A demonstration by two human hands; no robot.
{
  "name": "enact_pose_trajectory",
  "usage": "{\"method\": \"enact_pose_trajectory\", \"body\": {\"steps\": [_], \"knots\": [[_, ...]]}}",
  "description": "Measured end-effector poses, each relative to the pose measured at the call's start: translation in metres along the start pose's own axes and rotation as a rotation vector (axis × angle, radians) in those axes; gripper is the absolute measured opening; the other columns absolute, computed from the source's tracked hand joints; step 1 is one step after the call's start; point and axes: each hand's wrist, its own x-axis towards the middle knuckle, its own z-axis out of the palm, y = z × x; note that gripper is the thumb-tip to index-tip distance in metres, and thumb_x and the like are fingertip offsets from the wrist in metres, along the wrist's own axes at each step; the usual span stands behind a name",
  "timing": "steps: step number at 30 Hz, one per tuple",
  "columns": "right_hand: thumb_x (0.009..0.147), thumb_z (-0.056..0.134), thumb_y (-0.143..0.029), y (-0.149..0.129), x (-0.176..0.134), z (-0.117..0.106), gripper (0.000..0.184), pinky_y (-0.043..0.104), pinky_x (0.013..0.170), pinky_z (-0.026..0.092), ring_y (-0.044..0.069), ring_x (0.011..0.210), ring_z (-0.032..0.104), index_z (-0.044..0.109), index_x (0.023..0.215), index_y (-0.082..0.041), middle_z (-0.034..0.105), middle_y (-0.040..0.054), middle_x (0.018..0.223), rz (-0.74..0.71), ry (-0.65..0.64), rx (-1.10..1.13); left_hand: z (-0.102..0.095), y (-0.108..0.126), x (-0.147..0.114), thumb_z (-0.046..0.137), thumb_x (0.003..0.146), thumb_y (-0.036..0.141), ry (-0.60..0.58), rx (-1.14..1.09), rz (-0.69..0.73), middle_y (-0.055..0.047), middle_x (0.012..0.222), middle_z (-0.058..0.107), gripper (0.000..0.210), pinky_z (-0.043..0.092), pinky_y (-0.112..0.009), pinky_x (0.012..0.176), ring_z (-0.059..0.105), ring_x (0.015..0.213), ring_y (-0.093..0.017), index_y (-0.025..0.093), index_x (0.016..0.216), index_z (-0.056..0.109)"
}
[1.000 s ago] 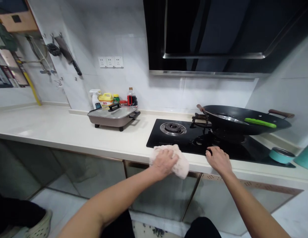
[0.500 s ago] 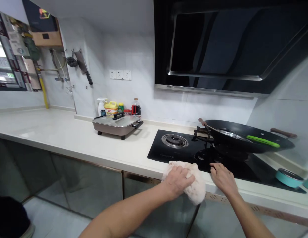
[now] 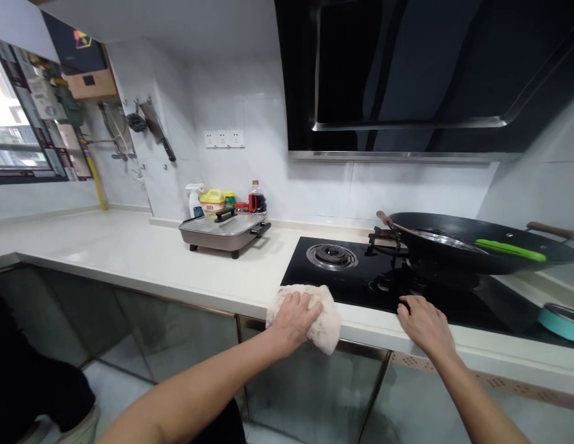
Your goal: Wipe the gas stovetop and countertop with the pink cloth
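Left hand on a pale cloth at the counter's front edge

The left hand (image 3: pixel 293 320) lies on top of one pale cloth (image 3: pixel 327 320), fingers spread across it and thumb toward the right; whether they also clasp it cannot be told. The cloth sits directly beneath that palm and shows beyond the fingertips and to the right. It covers the edge of the counter (image 3: pixel 231 280), one corner hanging down the front. Bunched and soft, it has no distinct tip; its longer spread slants from back left to front right, with the loose corner pointing down and right.

The right hand (image 3: pixel 425 324) holds nothing visible; its loosely bent, parted fingers rest at the front edge of one black hob (image 3: pixel 360 296). One turquoise round container (image 3: pixel 561 324) stands near the hob's right end. At lower left is another person's dark trouser leg (image 3: pixel 60 388).

Farther back are one uncovered burner (image 3: pixel 332 256) and one wok (image 3: pixel 481 262) with two wooden handles and one green-handled utensil (image 3: pixel 511 249) inside. Left of the hob stands one lidded electric pan (image 3: pixel 222 237); five containers (image 3: pixel 213 201) line up behind it. On the wall are three sockets (image 3: pixel 223 139) and one cleaver (image 3: pixel 157 131).
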Motion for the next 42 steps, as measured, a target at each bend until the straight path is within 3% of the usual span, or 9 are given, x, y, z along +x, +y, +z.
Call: {"method": "enact_pose_trajectory", "body": {"steps": [8,12,14,18,23,28,31,35,42], "knots": [[0.099,0.025,-0.054,0.016,0.005,0.000,0.060,0.053,0.111,0.042,0.032,0.124,0.061,0.072,0.120,-0.023,0.067,0.0113,0.136,0.004,-0.034,0.141,0.015,0.098,0.063,0.054,0.101,0.027,0.258,-0.010,0.170,-0.012,0.102,0.063,0.028,0.041,-0.043,0.077,0.057,0.091,-0.028,0.020,0.128,0.058],[0.097,0.029,-0.060,0.007,0.007,-0.005,0.059,0.050,0.114,0.043,0.030,0.126,0.061,0.073,0.115,-0.025,0.069,0.0105,0.132,0.070,0.035,0.433,0.011,0.115,0.069,0.060,0.097,0.029,0.297,-0.003,0.199,-0.011,0.104,0.063,0.034,0.041,-0.041,0.074,0.058,0.090,-0.028,0.018,0.128,0.057],[0.100,0.028,-0.058,-0.015,-0.002,-0.008,0.058,0.046,0.115,0.044,0.026,0.126,0.062,0.072,0.117,-0.025,0.069,0.0109,0.131,-0.027,0.087,0.576,0.010,0.114,0.067,0.068,0.092,0.036,0.283,-0.003,0.202,-0.012,0.111,0.064,0.050,0.042,-0.041,0.076,0.059,0.092,-0.028,0.017,0.136,0.053],[0.104,0.033,-0.051,-0.064,-0.035,-0.002,0.048,0.045,0.116,0.043,0.023,0.127,0.061,0.067,0.127,-0.027,0.068,0.0073,0.133,-0.354,0.026,0.613,0.012,0.096,0.056,0.083,0.079,0.053,0.214,-0.011,0.255,-0.020,0.127,0.063,0.079,0.045,-0.045,0.095,0.059,0.109,-0.032,0.009,0.138,0.054],[0.105,0.037,-0.047,-0.072,-0.052,0.014,0.045,0.051,0.114,0.043,0.026,0.132,0.058,0.060,0.138,-0.029,0.064,0.0074,0.141,-0.445,0.078,0.405,0.015,0.036,0.027,0.081,0.084,0.049,0.260,-0.361,0.372,-0.019,0.154,0.050,0.076,0.043,-0.041,0.112,0.052,0.134,-0.030,0.016,0.145,0.049],[0.079,0.079,-0.054,-0.096,-0.057,0.020,0.072,0.058,0.106,0.044,0.038,0.127,0.057,0.056,0.146,-0.039,0.065,0.0119,0.132,-0.555,0.159,0.096,0.014,-0.044,0.008,0.072,0.091,0.035,0.394,-0.523,0.026,-0.013,0.137,0.064,0.046,0.045,-0.044,0.109,0.058,0.129,-0.029,0.024,0.134,0.060],[0.058,0.095,-0.051,-0.131,-0.060,0.026,0.092,0.062,0.104,0.042,0.045,0.122,0.056,0.060,0.143,-0.038,0.063,0.0162,0.130,-0.566,0.251,-0.008,0.016,-0.075,0.009,0.067,0.092,0.031,0.349,-0.543,-0.202,-0.009,0.118,0.071,0.026,0.048,-0.043,0.102,0.064,0.115,-0.027,0.023,0.116,0.069],[0.052,0.098,-0.051,-0.178,-0.057,0.029,0.093,0.063,0.103,0.041,0.043,0.116,0.057,0.063,0.136,-0.035,0.064,0.0160,0.127,-0.614,0.237,-0.009,0.018,-0.083,0.013,0.059,0.099,0.040,0.287,-0.632,-0.395,-0.007,0.113,0.072,0.023,0.046,-0.042,0.101,0.066,0.111,-0.026,0.023,0.108,0.071],[0.063,0.094,-0.053,-0.224,-0.058,0.030,0.092,0.062,0.109,0.038,0.040,0.127,0.055,0.057,0.143,-0.029,0.060,0.0187,0.137,-0.674,0.158,0.022,0.007,-0.071,0.013,0.055,0.103,0.041,0.274,-0.556,-0.421,-0.006,0.114,0.072,0.026,0.041,-0.040,0.102,0.065,0.113,-0.024,0.022,0.104,0.071]]}}
